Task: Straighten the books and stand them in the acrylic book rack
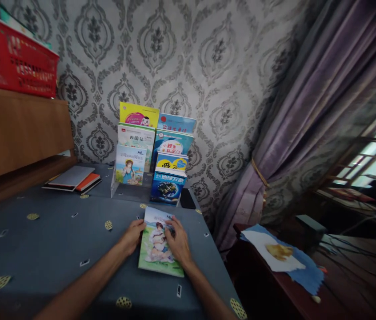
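Book [157, 258]: before display rack [113, 186]; resting or raised, I can't tell.
Left hand [132, 238]: nearly closed, pinching book's edge.
Right hand [179, 244]: half-open, fingertips on book.
Risk: uneven pressure from my hands could skew it.

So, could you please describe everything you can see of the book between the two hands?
The slim, paper-covered book is closed, its glossy-looking cover showing a dark-haired figure in pale clothes on green, below a pale top with blurred lettering. It looks undamaged. It lies face up, slightly askew, over the blue-grey patterned tablecloth, near the display rack's front; whether it rests fully flat is unclear. The left hand holds its left edge; the right hand's fingers touch the cover's upper right.
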Demonstrator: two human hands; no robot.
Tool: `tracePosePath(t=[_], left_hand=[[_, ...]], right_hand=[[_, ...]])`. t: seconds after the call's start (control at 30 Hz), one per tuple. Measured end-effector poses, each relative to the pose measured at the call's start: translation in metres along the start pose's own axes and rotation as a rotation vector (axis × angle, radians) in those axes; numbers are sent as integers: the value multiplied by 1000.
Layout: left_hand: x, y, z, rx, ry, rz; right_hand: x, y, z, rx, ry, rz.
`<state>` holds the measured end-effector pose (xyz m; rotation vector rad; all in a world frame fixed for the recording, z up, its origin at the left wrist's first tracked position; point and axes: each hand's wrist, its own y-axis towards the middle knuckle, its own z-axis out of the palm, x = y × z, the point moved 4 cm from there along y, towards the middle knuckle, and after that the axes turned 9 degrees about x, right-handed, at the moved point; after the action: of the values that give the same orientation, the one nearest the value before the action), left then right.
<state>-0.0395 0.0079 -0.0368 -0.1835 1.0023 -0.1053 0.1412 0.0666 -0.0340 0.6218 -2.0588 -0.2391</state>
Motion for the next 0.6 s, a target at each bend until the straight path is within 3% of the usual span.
tracePosePath(t=[0.17,0.27,0.33,0.4,0.5,0.6], left_hand=[[-22,-11,9,115,-51,75],[-45,-17,4,149,-18,166],[-62,-20,-1,155,30,222],[-77,-22,-6,151,80,275],[-97,-25,-13,116,124,376],[-108,-27,-23,36,148,486]], right_hand=[[-4,-2,-2,-104,235,139],[12,4,3,78,508,246],[34,11,5,188,678,207],[58,22,1,166,734,109],[89,35,0,127,669,-42],[104,37,6,105,532,-158]])
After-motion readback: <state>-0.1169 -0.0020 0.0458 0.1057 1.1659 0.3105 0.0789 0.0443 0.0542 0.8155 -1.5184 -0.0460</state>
